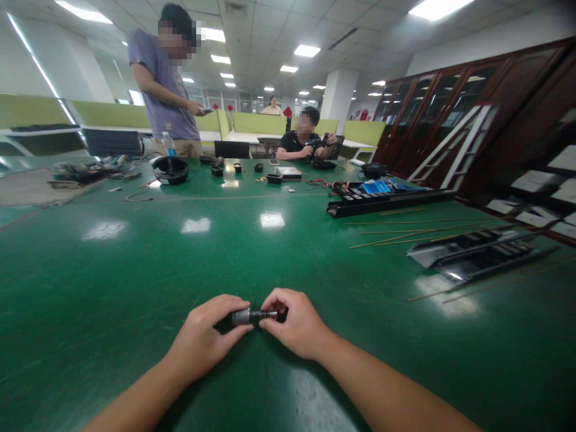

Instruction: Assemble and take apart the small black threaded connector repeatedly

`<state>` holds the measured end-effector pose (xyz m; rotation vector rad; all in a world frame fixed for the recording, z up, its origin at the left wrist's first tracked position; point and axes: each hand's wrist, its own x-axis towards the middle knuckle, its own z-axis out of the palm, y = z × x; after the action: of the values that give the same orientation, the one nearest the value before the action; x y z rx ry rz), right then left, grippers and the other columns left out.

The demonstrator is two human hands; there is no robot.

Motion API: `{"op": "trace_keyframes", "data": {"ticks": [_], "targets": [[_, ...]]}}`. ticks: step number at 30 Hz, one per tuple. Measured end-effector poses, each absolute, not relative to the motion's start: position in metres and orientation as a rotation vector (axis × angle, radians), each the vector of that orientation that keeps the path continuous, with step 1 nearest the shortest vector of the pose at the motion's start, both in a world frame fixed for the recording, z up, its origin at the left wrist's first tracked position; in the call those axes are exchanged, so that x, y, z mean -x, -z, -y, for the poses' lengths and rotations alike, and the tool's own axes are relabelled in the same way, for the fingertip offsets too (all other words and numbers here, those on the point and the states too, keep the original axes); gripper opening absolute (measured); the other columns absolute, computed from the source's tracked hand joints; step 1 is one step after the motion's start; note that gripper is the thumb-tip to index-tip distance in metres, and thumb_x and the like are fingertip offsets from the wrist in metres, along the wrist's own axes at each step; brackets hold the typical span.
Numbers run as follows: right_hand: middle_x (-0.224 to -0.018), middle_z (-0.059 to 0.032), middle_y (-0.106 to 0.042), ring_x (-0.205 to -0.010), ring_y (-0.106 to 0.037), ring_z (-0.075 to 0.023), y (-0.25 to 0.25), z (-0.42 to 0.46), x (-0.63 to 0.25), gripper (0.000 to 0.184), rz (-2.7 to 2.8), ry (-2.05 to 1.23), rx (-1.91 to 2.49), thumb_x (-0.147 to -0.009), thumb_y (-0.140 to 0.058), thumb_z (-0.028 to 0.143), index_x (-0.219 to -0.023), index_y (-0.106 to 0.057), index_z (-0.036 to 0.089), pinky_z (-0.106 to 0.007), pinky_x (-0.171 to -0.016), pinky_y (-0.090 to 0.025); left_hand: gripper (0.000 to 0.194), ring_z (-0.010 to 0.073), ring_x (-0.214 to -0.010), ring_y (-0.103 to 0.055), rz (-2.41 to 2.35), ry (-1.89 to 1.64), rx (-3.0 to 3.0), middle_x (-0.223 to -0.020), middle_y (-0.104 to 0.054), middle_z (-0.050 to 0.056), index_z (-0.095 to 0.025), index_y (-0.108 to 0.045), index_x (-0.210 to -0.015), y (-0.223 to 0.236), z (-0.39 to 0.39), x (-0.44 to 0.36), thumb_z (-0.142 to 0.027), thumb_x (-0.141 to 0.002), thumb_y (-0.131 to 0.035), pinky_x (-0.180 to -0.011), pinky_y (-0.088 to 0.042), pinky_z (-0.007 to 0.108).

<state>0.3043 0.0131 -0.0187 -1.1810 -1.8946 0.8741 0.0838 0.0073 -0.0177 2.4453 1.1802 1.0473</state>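
A small metal part [241, 317], fat and grey at one end, thin and dark at the other, is over the shiny green table [135, 270]. The left hand [203, 333], half open, holds the fat end; the right hand [297, 324], nearly closed, pinches the thin end, hiding some. Beyond lie skinny rods [387, 232], a black rail [391, 203], a round bowl [171, 178].

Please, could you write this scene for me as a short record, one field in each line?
left hand: grips thick grey end of cylindrical part
right hand: fingers at its thinner, ringed end
surface: green table
table, right side: black channel, thin rods
table, far side: round black container
people: one standing, one seated, another farther back
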Motion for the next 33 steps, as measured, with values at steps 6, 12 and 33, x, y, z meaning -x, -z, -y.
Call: {"op": "trace_keyframes", "data": {"ticks": [6, 12, 33], "targets": [[-0.084, 0.0005, -0.067, -0.066, -0.060, -0.0124, 0.0209, -0.0130, -0.3041, 0.036, 1.824, -0.991, 1.106, -0.067, -0.075, 0.015, -0.101, -0.067, 0.020, -0.024, -0.065, -0.047, 0.026, 0.0167, -0.092, -0.068, -1.268, -0.932, -2.312, -0.101, -0.071, 0.001, -0.025, -0.064, -0.108, 0.0167, -0.0092, -0.0841, -0.032, -0.084, -0.070, -0.083, -0.054, 0.026], [-0.078, 0.0010, -0.066, -0.066, -0.060, -0.0131, 0.0213, -0.0121, -0.3051, 0.033, 1.841, -0.988, 1.097, -0.068, -0.076, 0.019, -0.100, -0.068, 0.019, -0.024, -0.064, -0.047, 0.025, 0.0164, -0.095, -0.067, -1.278, -0.847, -2.265, -0.105, -0.070, 0.000, -0.026, -0.060, -0.113, 0.0172, -0.0100, -0.0854, -0.032, -0.088, -0.064, -0.084, -0.052, 0.025], [-0.080, -0.0022, -0.069, -0.072, -0.062, -0.0150, 0.0154, -0.0118, -0.3060, 0.016, 1.904, -0.816, 1.022, -0.078, -0.071, 0.020, -0.094, -0.075, 0.021, -0.026, -0.068, -0.046, 0.029, 0.0194, -0.093, -0.068, -1.223, -0.849, -2.325, -0.103, -0.072, 0.004, -0.024, -0.064, -0.112, 0.0179, -0.0093, -0.0850, -0.036, -0.086, -0.066, -0.084, -0.055, 0.028]]}}
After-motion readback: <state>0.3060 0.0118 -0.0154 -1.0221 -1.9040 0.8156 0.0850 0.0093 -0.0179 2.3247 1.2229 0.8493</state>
